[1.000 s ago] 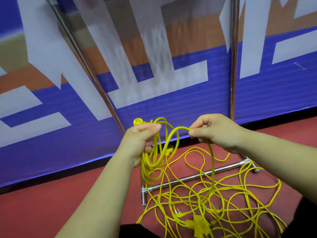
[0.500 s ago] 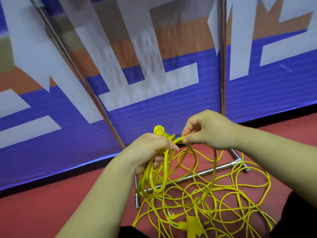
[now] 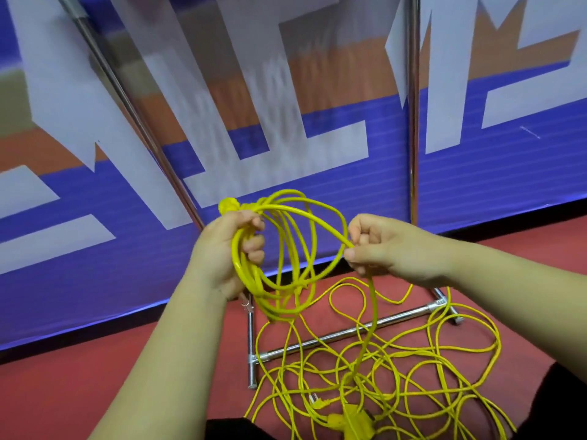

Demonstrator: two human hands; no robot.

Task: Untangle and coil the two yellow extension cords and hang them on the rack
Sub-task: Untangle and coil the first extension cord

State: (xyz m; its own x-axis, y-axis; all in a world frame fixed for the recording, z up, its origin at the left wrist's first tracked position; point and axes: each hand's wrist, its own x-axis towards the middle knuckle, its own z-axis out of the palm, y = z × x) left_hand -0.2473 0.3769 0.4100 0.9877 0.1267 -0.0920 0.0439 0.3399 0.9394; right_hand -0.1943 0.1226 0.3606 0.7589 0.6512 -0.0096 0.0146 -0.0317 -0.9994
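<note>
Behind everything we see a banner [image 3: 508, 192], blue below and orange above, with huge white characters cut off by the frame; we cannot read them. Under it runs a red floor [image 3: 63, 392].

The rack [image 3: 333, 337] stands against the banner. We see two chrome uprights, one slanting in our wide view, and a chrome base bar with short feet on the floor.

Over and in front of that bar lies the tangle [image 3: 422, 373], thin yellow cord in many loops that cross one another. Within it, at the bottom edge, we make out a yellow socket block [image 3: 355, 422] and, just left of it, a plug [image 3: 317, 403].

The coil [image 3: 251, 281] hangs in the air before the banner, several loops gathered in the left hand [image 3: 219, 252]. That hand's fingers curl round the bundle, and a yellow cord end [image 3: 229, 205] sticks out above the thumb.

The right hand [image 3: 390, 249] pinches a single strand between thumb and forefinger, its other fingers curled in. From the pinch the strand arcs left into the coil and also drops down to the tangle.
</note>
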